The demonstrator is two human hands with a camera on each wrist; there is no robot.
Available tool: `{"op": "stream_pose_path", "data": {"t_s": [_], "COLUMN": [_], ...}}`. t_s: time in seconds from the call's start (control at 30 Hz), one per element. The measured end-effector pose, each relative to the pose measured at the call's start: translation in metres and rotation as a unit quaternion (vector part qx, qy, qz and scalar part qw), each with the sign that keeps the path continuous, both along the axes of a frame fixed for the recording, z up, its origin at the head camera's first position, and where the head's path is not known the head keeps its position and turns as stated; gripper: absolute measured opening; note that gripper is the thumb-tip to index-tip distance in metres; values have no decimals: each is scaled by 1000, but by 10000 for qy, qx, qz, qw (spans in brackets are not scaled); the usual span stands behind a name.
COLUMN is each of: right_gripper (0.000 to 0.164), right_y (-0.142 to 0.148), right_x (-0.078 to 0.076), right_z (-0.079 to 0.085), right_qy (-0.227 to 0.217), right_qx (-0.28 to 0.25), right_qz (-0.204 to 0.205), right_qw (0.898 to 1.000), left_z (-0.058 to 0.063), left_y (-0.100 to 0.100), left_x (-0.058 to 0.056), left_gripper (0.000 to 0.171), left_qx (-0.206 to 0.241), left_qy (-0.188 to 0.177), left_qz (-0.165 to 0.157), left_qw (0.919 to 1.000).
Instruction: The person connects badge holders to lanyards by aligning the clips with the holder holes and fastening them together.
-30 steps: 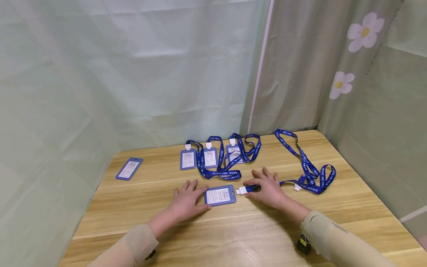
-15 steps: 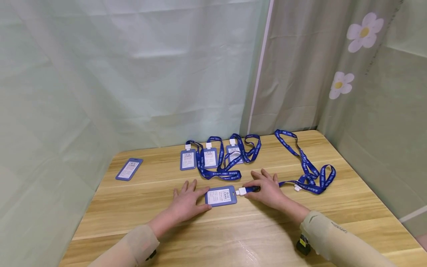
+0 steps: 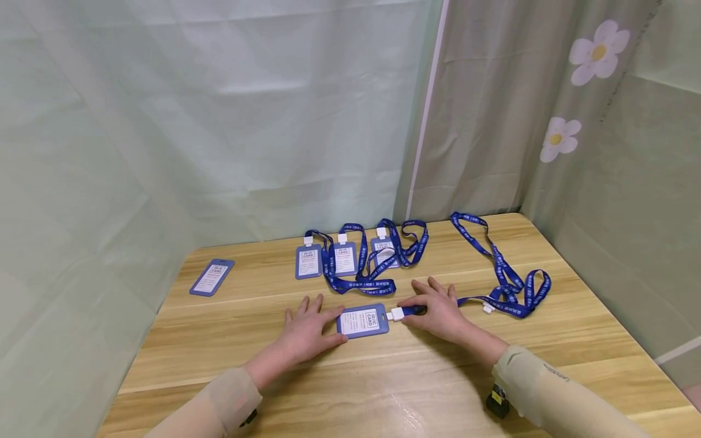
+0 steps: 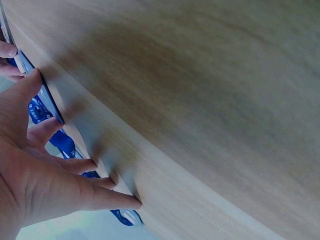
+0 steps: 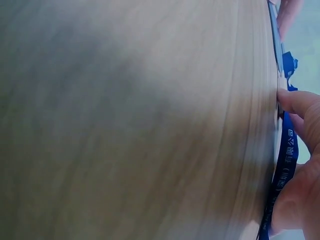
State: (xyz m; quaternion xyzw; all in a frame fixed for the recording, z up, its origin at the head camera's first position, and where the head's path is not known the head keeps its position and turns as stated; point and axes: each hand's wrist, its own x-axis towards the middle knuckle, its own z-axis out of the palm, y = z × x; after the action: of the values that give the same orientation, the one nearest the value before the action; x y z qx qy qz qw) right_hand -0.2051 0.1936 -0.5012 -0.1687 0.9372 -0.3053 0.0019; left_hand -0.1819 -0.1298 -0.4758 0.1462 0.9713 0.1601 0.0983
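A blue ID card holder (image 3: 362, 322) lies flat near the middle of the table, its slotted end to the right. My left hand (image 3: 304, 329) holds it at its left end, thumb on the near edge and index finger on the far edge, other fingers spread on the wood. A blue lanyard (image 3: 495, 302) trails rightward from my right hand (image 3: 440, 309). Thumb and index finger pinch its strap just behind the white clip (image 3: 397, 314). That clip's tip meets the slotted end of the holder; whether it is hooked in, I cannot tell.
Behind the hands lie three card holders, among them one at the left (image 3: 309, 262), with blue lanyards (image 3: 361, 285) attached. A single holder (image 3: 212, 277) without a strap lies far left. Another white clip (image 3: 488, 308) shows among the straps at right. Curtains (image 3: 246, 121) stand behind the table (image 3: 350, 389).
The white clip and the card holder have come together, closing the small gap between them. Both hands have shifted only slightly.
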Motion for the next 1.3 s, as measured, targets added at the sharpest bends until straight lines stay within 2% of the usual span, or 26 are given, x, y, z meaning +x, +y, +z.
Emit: {"op": "stream_pose_path", "data": {"t_s": [0.47, 0.7, 1.3], "right_gripper": [32, 32, 31], "right_y": [0, 0, -3], "right_x": [0, 1, 1], "right_z": [0, 1, 3], "right_qy": [-24, -133, -186], "right_qx": [-48, -29, -26], "right_qz": [66, 116, 2], "right_qw": [10000, 9998, 9998], "left_z": [0, 1, 0], "left_y": [2, 5, 7], "left_x": [0, 2, 3], "left_gripper": [67, 66, 66], "left_qx": [-12, -62, -26], "left_qy": [4, 19, -89], "left_qz": [38, 155, 272], "left_qw": [10000, 9999, 9996]}}
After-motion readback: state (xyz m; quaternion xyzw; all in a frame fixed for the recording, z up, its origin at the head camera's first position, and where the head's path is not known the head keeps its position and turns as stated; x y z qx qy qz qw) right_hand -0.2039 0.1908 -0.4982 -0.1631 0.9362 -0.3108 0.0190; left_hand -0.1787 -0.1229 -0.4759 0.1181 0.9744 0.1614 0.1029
